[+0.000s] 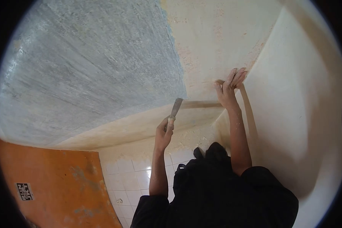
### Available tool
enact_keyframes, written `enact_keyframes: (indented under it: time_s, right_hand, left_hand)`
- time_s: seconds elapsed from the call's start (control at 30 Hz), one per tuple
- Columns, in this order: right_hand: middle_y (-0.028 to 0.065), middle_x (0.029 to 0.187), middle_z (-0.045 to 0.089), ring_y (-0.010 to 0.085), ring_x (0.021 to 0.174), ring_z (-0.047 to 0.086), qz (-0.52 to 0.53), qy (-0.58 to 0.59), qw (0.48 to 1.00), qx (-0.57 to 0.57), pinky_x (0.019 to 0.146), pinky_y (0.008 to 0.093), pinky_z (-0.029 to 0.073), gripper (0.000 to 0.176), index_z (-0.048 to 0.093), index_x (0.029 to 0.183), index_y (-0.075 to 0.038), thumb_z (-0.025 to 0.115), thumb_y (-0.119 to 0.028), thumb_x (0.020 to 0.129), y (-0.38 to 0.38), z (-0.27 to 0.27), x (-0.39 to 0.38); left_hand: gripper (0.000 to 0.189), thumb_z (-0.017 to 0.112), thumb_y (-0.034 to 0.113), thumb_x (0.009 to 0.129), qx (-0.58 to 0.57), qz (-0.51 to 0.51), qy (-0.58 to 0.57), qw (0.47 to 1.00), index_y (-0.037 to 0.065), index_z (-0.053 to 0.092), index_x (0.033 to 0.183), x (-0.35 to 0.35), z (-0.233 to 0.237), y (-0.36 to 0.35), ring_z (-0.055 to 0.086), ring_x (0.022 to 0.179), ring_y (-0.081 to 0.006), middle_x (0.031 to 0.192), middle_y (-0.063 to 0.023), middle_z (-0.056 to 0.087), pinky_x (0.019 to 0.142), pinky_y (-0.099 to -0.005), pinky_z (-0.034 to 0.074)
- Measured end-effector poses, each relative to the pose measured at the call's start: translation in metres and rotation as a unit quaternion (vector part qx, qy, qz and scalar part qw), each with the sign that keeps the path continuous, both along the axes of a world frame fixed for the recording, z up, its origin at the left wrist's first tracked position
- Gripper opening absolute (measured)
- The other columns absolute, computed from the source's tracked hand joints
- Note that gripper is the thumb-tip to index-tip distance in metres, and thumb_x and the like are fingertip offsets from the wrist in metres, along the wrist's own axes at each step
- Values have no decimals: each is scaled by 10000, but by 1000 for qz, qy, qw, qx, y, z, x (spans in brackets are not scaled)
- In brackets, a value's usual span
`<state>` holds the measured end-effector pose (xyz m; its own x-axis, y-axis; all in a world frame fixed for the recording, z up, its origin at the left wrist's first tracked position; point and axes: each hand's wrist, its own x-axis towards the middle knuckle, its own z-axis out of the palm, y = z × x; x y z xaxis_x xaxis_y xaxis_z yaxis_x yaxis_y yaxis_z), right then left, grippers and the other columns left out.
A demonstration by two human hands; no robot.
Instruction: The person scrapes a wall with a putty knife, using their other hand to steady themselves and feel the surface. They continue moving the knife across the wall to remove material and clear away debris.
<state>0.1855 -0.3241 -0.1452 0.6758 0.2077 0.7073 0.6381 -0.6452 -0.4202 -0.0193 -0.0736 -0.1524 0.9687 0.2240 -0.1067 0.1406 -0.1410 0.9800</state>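
Note:
My left hand (165,135) is closed round the handle of a paint scraper (176,109) with a flat metal blade. The blade's tip is at the lower right corner of the blue-grey coating (114,64) on the wall; whether it touches cannot be told. My right hand (229,88) is open, its dusty fingers spread against the bare cream part of the wall (205,49), close to the inner corner. Nothing shows in that hand.
A cream side wall (288,114) rises on my right. Pale scrapings (174,138) lie along the wall's foot on the white tiled floor (129,178). To the left is an orange panel (57,174) with a black-and-white sticker (24,191).

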Motion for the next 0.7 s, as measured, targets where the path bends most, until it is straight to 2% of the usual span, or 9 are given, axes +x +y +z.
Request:
enact_keyframes:
  time_s: [0.07,0.13,0.17,0.23,0.33,0.43,0.53,0.7]
  right_hand:
    - [361,1499,-304,533,1366,-331,3,7,1000,6,1066,661,-180,993,-185,1522,-36,581,-355,976,-1,0,0]
    - [370,1489,-313,534,1353,-353,27,-3,1000,4,1057,663,-190,982,-202,1514,-35,568,-337,986,-3,2,0]
    - [370,1489,-313,534,1353,-353,29,-3,1000,4,1057,663,-190,982,-202,1514,-35,568,-337,986,-4,3,1]
    - [374,1484,-319,535,1343,-366,36,7,999,2,1048,672,-193,968,-210,1512,-39,558,-315,992,-5,2,-1]
    - [378,1480,-322,536,1336,-376,40,6,999,-1,1042,680,-194,961,-203,1514,-38,558,-305,992,-6,2,-1]
    - [375,1482,-321,534,1333,-382,38,-1,999,0,1042,682,-191,950,-195,1515,-34,552,-303,994,-6,1,0]
    - [376,1483,-319,536,1335,-379,34,-2,999,1,1043,683,-188,939,-187,1516,-28,545,-300,996,-6,1,0]
    - [375,1484,-317,540,1340,-368,29,-2,1000,-3,1041,688,-184,935,-190,1515,-29,538,-304,998,-5,-1,-1]
  left_hand:
    - [316,529,290,1026,14,11,11,1000,21,618,1166,-6,13,-3,387,585,-30,701,59,419,504,-209,308]
    - [338,525,326,1028,-72,30,76,994,34,613,1172,-9,27,-3,356,580,-34,699,61,413,497,-211,288]
    - [338,525,326,1028,-73,32,75,994,34,613,1172,-8,29,-4,356,580,-34,699,61,413,497,-211,288]
    - [347,512,348,1031,-179,33,81,980,41,608,1163,-6,28,-8,322,518,-17,695,52,448,457,-186,240]
    - [380,498,378,1034,-246,15,86,965,41,607,1170,-2,23,-11,295,487,-23,679,65,433,440,-188,229]
    - [408,505,379,1032,-177,-12,66,982,24,596,1210,-5,29,-2,282,467,-21,654,84,400,426,-185,224]
    - [411,516,360,1030,-109,11,41,993,14,600,1237,-4,33,-1,289,459,-15,622,94,386,418,-185,218]
    - [396,540,319,1023,-71,29,23,997,-5,618,1237,0,36,-8,317,473,-1,601,88,392,418,-185,224]
